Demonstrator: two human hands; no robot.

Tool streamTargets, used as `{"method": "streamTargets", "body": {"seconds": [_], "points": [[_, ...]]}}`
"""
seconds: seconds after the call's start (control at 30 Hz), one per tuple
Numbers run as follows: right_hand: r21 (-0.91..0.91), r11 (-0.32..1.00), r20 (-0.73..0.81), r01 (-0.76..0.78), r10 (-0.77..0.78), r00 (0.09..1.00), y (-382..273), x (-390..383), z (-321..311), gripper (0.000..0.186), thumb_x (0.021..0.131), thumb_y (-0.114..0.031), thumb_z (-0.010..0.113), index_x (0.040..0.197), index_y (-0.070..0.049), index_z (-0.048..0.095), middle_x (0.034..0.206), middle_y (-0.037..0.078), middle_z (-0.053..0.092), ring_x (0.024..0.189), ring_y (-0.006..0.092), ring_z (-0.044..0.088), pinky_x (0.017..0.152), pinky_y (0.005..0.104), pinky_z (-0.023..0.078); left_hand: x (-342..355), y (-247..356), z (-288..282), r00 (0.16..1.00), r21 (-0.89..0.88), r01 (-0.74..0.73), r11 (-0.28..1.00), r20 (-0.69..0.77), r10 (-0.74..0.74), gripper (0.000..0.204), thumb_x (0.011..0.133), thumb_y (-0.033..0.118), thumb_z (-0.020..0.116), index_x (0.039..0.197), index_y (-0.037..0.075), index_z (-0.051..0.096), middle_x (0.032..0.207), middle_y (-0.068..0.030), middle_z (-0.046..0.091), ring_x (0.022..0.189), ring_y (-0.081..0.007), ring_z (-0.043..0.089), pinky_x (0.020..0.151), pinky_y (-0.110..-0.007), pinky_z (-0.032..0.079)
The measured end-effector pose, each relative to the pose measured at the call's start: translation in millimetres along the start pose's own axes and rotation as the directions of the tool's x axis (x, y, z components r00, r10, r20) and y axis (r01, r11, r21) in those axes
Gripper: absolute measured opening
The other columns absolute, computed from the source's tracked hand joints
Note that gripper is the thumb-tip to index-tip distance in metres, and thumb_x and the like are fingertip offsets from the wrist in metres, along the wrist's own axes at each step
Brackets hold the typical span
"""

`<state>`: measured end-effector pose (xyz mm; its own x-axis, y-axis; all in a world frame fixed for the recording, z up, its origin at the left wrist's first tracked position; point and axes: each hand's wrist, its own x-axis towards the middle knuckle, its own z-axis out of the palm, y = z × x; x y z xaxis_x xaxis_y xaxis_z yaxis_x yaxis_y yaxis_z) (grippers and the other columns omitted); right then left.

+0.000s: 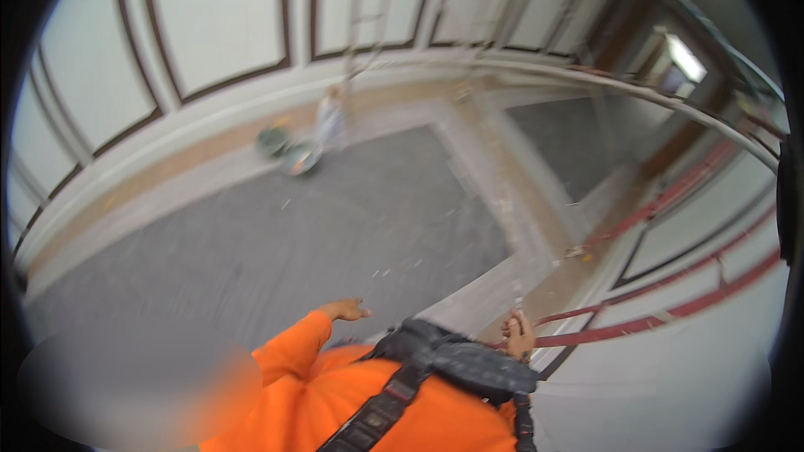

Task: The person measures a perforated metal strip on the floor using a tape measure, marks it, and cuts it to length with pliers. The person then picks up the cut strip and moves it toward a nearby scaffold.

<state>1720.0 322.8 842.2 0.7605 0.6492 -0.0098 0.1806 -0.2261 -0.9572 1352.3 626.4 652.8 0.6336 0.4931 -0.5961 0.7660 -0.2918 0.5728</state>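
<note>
The picture is motion-blurred. My left hand [345, 310] reaches out from an orange sleeve [289, 351] over the grey floor [251, 243], fingers loosely apart, holding nothing. My right hand [519, 335] is closed around a thin pale rail [502, 201] that runs up and away from me. A black harness strap [452, 360] crosses my orange top below both hands.
Red bars [670, 310] run along the right beside white wall panels with dark trim [218, 25]. Far off on the floor lie two round dish-like things [289, 151] and a white bag [331, 117]. A ladder [368, 8] leans on the back wall.
</note>
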Motion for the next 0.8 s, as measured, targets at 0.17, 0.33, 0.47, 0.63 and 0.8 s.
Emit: {"method": "streamTargets", "body": {"seconds": [0.17,0.33,0.47,0.63,0.8], "points": [[-0.264,0.617,0.063,-0.741,0.778,0.625,234.0,-117.9,23.2,0.029,0.100,-0.013,0.058,0.126,-0.002,0.065,0.101,0.009,0.070,0.085,0.0185,0.067,0.076,0.0316,0.055,-150.7,-93.4,52.9,0.686,-0.438,0.725,0.531,0.522,-0.507,0.073,0.092,0.057,0.066,0.145,0.007,0.058,0.149,-0.0195,0.056,0.132,-0.0338,0.057,0.110,-0.047,0.045],[-0.253,0.495,0.077,-0.831,0.867,0.493,235.2,-136.3,39.9,0.029,0.100,-0.015,0.058,0.125,-0.003,0.065,0.100,0.009,0.071,0.083,0.0187,0.067,0.073,0.0324,0.055,-163.9,-193.6,90.6,0.674,-0.230,0.736,0.637,0.340,-0.656,0.060,0.093,0.050,0.067,0.136,0.008,0.065,0.133,-0.0146,0.066,0.114,-0.0286,0.064,0.096,-0.044,0.054],[-0.221,0.501,0.034,-0.837,0.861,0.507,204.2,-87.6,90.4,0.029,0.100,-0.017,0.058,0.124,-0.004,0.066,0.099,0.009,0.071,0.081,0.0188,0.067,0.071,0.0331,0.054,-116.2,-210.1,-17.6,0.719,-0.662,0.616,0.427,0.252,-0.648,0.062,0.095,0.049,0.063,0.144,0.010,0.058,0.129,-0.0143,0.066,0.108,-0.0291,0.063,0.088,-0.049,0.055],[-0.179,0.581,-0.019,-0.794,0.805,0.593,198.1,8.7,101.7,0.030,0.099,-0.020,0.058,0.123,-0.005,0.067,0.098,0.008,0.072,0.079,0.0190,0.067,0.068,0.0340,0.054,-31.4,-125.6,-52.0,0.861,-0.682,0.477,0.554,0.239,-0.448,0.060,0.099,0.043,0.057,0.148,0.010,0.053,0.141,-0.0157,0.060,0.120,-0.0340,0.060,0.099,-0.049,0.052],[-0.098,0.632,-0.015,-0.769,0.771,0.636,167.5,84.0,149.4,0.030,0.099,-0.022,0.057,0.122,-0.006,0.068,0.097,0.008,0.073,0.077,0.0193,0.067,0.065,0.0349,0.054,-2.4,-152.0,-108.0,0.983,-0.484,0.185,0.855,0.110,-0.150,0.051,0.100,0.037,0.055,0.142,0.009,0.058,0.140,-0.0165,0.061,0.126,-0.0321,0.059,0.104,-0.045,0.050]]}}
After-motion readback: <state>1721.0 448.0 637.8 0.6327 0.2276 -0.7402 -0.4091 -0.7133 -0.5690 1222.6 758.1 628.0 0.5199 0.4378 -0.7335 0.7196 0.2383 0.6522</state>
